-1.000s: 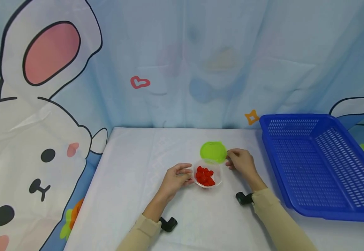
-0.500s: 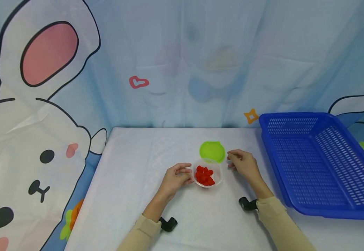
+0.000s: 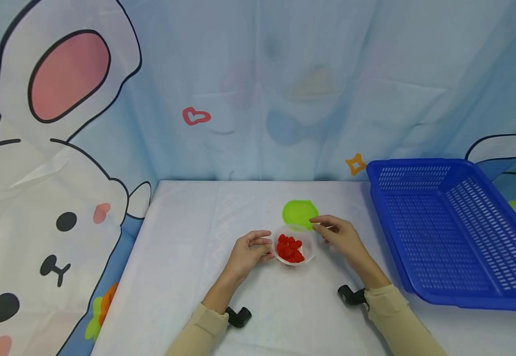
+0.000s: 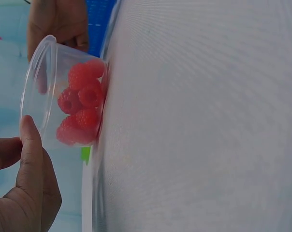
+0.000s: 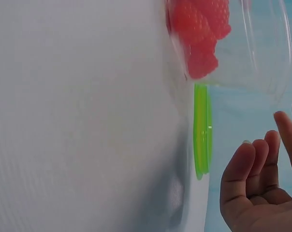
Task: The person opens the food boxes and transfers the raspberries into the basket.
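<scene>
A clear plastic tub of red raspberries stands upright on the white-covered table. At its left side my left hand rests its fingertips by the rim, its fingers fairly straight; in the left wrist view a fingertip overlaps the rim. Just behind the tub lies a flat green lid, partly covered in the head view by the tub's rim. My right hand hovers at the tub's right, over the lid's near right edge, fingers loosely bent and holding nothing. In the right wrist view, a gap separates those fingers from the lid.
A large blue plastic basket stands at the table's right side. A printed curtain hangs behind the table's back edge. White cloth covers the table left of the tub. Black wrist cameras sit below both hands.
My right hand first drew slightly away from the lid's right edge, then moved left toward the tub's rim. The left hand and tub look unmoved; the lid has shifted very slightly left.
</scene>
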The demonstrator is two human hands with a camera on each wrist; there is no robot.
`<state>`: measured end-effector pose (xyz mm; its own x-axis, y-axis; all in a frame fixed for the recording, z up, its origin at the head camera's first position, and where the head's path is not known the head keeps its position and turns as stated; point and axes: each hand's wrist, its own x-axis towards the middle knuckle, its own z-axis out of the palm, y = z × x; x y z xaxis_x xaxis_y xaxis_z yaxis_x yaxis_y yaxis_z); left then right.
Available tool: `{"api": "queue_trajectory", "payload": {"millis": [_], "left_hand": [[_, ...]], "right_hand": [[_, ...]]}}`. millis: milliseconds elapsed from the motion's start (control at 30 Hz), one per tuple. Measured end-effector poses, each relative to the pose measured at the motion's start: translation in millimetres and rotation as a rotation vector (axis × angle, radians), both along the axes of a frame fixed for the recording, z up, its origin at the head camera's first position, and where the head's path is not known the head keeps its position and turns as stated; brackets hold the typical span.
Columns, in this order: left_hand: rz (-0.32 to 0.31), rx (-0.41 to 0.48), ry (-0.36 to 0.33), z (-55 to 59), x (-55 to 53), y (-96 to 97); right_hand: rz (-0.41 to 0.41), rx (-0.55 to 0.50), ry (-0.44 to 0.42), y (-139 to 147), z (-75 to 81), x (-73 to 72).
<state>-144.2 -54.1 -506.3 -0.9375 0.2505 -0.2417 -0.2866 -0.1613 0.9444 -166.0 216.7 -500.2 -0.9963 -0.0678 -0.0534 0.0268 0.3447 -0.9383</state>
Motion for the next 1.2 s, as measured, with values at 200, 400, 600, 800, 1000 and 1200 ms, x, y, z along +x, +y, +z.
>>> {"api": "queue_trajectory", "payload": {"millis": [200,400,600,800,1000,1200], "left_hand": [[0.001,-0.007,-0.002,0.3,-0.1,-0.2],[0.0,-0.02,-0.002,0.2,-0.4,-0.3],[0.0,-0.006,0.01,0.1,-0.3,0.0],[-0.002,-0.002,0.014,0.3,0.3,-0.1],[-0.014,0.006,0.015,-0.3,0.0,-0.4],[-0.009,0.005,0.016,-1.1,0.0,-0.4]], "right_hand": [[0.084,0.004,-0.032,-8.0,0.9,4.8],[0.179,0.024,-0.019,-16.0,-1.8,6.2],[0.267,0.031,0.016,-24.0,-3.5,6.0],[0.25,0.066,-0.024,-30.1,-5.8,6.5],[0.278,0.133,-0.018,-36.9,-8.8,5.9],[0.301,0.208,0.01,-40.7,-7.0,4.5]]}}
